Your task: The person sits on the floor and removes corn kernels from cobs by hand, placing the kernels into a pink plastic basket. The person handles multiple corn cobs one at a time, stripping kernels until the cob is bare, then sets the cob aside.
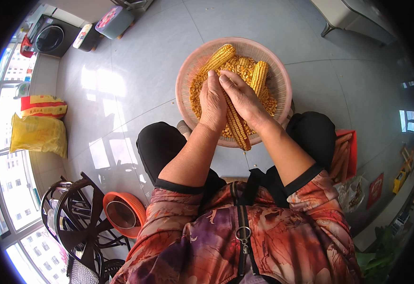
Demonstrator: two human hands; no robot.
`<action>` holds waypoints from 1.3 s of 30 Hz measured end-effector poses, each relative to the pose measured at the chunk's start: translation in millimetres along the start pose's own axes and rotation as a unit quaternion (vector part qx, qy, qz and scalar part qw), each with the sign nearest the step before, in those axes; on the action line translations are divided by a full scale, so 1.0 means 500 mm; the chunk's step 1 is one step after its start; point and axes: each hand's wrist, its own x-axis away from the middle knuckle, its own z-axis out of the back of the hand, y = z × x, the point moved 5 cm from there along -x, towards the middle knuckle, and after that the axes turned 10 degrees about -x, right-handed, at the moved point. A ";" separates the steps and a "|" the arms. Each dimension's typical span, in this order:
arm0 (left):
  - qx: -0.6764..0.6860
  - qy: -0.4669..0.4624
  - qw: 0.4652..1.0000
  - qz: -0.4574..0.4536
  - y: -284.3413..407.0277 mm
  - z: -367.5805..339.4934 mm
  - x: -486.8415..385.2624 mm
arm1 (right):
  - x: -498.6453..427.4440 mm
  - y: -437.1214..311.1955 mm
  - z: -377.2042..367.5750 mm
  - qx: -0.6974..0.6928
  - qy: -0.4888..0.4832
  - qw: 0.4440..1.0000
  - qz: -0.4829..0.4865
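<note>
My left hand (214, 103) and my right hand (241, 96) are wrapped around one ear of corn (236, 122), thumbs side by side near its far end. Its near end points towards me, over the rim of a pink plastic basket (182, 88). Rows of yellow kernels show on the held ear, with a reddish strip along its right side. Loose corn kernels (196, 94) lie in the basket below. A whole ear (221, 56) leans at the back left of the basket, and another ear (259, 76) stands out on the right. My palms are hidden.
The basket is between my knees on the grey tiled floor (150, 64). A red box (352, 152) of corn cobs (340, 156) is by my right knee. An orange basket (141, 216) and a black metal rack (89, 227) stand at left, yellow sacks (40, 135) beyond.
</note>
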 end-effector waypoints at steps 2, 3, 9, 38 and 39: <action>-0.047 0.003 0.999 -0.018 -0.007 -0.003 0.006 | -0.001 0.002 -0.004 -0.048 -0.010 0.999 -0.013; -0.042 0.002 0.999 -0.010 -0.009 -0.007 0.010 | -0.002 0.003 0.000 -0.036 -0.007 0.999 0.011; -0.102 -0.004 0.995 -0.019 -0.009 -0.011 0.012 | -0.011 0.018 0.020 0.002 0.032 0.995 0.095; 0.099 0.070 0.992 -0.032 0.037 0.030 -0.023 | 0.075 0.021 -0.024 0.034 0.003 0.998 -0.060; 0.096 0.073 0.992 -0.033 0.039 0.027 -0.021 | 0.072 0.025 -0.022 0.038 0.008 0.999 -0.036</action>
